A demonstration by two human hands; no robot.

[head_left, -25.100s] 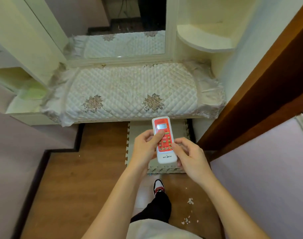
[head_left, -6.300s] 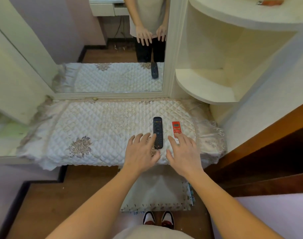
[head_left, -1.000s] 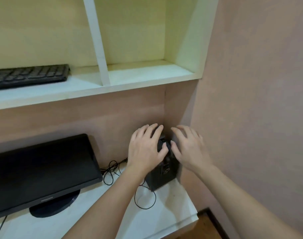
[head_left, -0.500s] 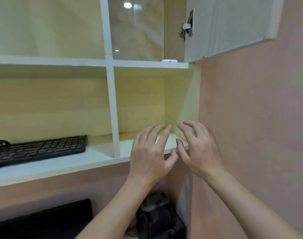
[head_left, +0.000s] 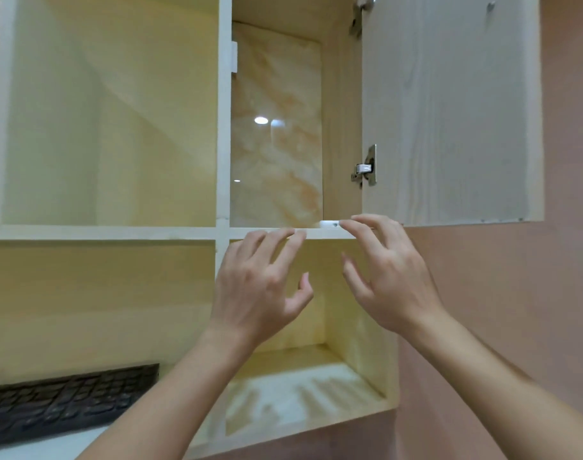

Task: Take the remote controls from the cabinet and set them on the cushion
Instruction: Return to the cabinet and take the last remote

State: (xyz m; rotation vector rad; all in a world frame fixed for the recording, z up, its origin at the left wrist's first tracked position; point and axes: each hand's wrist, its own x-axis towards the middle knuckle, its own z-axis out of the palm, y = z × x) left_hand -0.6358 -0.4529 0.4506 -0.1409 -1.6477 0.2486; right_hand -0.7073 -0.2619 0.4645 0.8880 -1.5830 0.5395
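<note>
The wall cabinet [head_left: 223,127] fills the view, its right door [head_left: 449,111] swung open. On the upper compartment's shelf edge [head_left: 316,233] only the end of a white remote control [head_left: 329,224] shows. My right hand [head_left: 393,277] is raised with fingers spread, its fingertips at that white end. My left hand [head_left: 257,287] is up beside it, fingers spread and loosely bent, fingertips at the shelf edge, holding nothing. The cushion is not in view.
A black keyboard [head_left: 67,393] lies on the lower left shelf. The open compartment [head_left: 300,376] below the hands holds nothing visible. A pink wall [head_left: 516,327] bounds the right side. Door hinges [head_left: 366,167] stick out at the cabinet's right wall.
The view has tilted up from the desk and speaker to the upper cabinet. Both hands rose from the lower shelf level to the upper shelf edge, reaching the white remote's end.
</note>
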